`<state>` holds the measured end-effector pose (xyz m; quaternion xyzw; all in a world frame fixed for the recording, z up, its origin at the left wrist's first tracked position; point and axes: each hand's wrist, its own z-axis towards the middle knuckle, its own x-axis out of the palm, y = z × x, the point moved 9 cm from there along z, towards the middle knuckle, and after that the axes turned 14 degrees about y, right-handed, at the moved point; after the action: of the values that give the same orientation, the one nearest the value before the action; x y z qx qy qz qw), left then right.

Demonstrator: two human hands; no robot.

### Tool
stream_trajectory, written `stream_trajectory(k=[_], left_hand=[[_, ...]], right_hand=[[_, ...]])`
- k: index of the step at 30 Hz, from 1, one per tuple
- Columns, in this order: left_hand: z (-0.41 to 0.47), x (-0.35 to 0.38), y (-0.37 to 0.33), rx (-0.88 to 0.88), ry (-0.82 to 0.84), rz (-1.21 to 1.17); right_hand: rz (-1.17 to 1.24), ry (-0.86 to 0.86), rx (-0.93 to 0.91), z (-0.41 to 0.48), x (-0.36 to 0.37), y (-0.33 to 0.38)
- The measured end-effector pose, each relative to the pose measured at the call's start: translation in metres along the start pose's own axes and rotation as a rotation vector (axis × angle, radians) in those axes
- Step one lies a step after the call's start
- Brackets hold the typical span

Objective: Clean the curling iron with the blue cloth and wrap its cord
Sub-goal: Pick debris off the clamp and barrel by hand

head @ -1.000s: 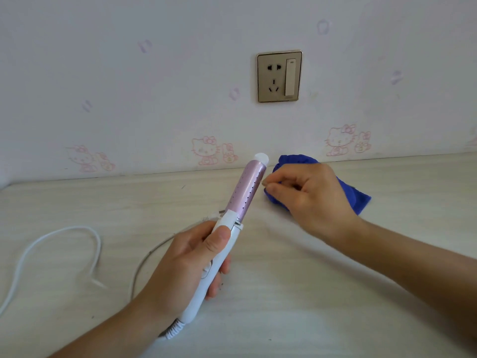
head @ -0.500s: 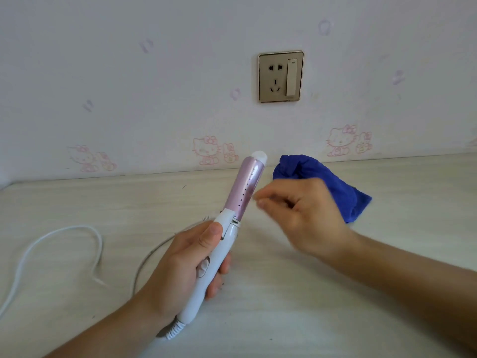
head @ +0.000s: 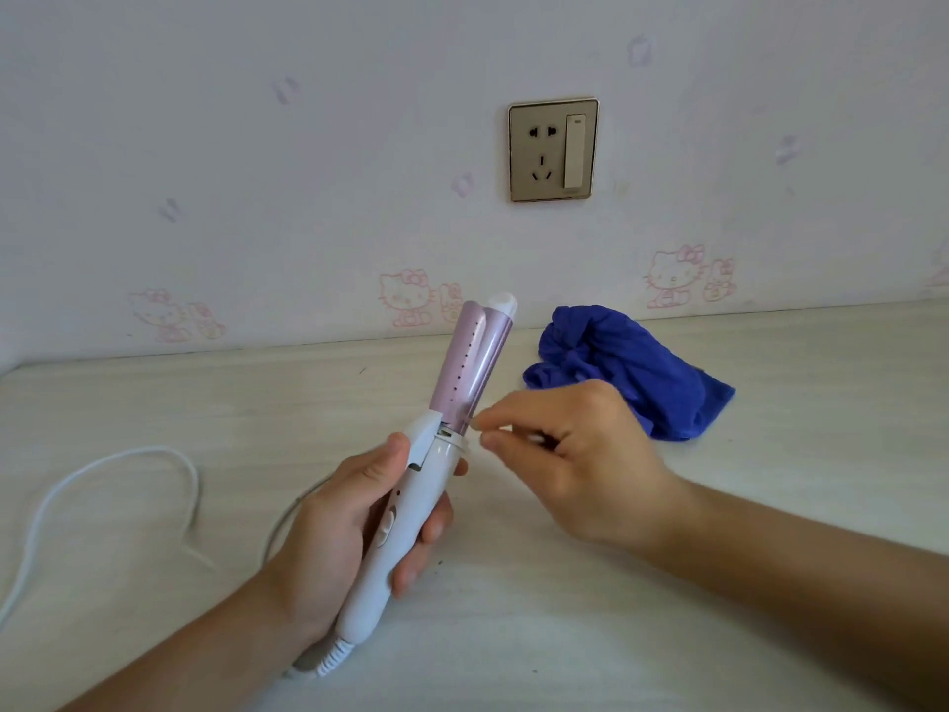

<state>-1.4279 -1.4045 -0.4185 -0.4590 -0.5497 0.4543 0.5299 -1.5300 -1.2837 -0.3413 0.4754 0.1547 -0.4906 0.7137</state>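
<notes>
The left hand [head: 339, 526] grips the white handle of the curling iron [head: 426, 485], tilted above the counter [head: 801, 429] with its clamp lifted off the pink barrel. The right hand [head: 580, 465] is curled, fingertips just beside the barrel's base; whether they pinch anything is unclear. The blue cloth [head: 631, 367] lies bunched near the counter's back edge, and the cord [head: 102, 462] loops toward its left edge.

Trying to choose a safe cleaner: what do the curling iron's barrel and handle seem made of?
Barrel: glossy pink, probably coated metal or ceramic; a bright sheen runs along it. Handle: smooth white plastic, by its moulded shape and soft shine.
</notes>
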Motion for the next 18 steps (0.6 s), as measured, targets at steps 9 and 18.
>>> stream_trajectory(k=[9, 18], left_hand=[[0.001, 0.003, 0.002, -0.066, 0.09, -0.056], [0.001, 0.003, 0.001, -0.069, 0.131, -0.078]], right_hand=[[0.042, -0.157, 0.128, 0.011, -0.039, -0.03], [0.055, -0.103, 0.065, 0.008, -0.025, -0.021]])
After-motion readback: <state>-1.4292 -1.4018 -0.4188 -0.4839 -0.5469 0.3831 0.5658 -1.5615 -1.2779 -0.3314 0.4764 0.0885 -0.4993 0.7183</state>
